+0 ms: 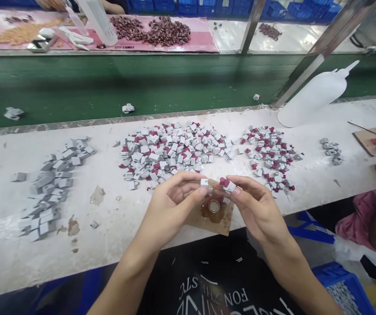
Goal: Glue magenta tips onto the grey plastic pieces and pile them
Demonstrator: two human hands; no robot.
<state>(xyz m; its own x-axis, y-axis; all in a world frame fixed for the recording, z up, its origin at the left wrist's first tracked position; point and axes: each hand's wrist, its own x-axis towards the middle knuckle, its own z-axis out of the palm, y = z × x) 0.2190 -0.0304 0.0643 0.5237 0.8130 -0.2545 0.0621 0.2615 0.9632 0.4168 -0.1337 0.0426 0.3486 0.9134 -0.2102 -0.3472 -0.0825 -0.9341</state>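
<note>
Pinching 1 small grey-white piece (204,183) at its fingertips, my left hand (171,197) is partly curled. Just to the right, 1 red-and-white piece (228,184) sits between the thumb and fingertips of my right hand (256,201). "FAMILY" reads on the pink mat (204,37) across the green surface (175,78); its preceding letters are unclear. "FON" shows on my black shirt (165,284). Farther right, 1 white squeeze bottle (315,96) stands; 1 blue basket (332,269), lower, holds small grey pieces (342,295).

Blk top (207,280) w/ wht lettering, bare hands (175,197).
</note>
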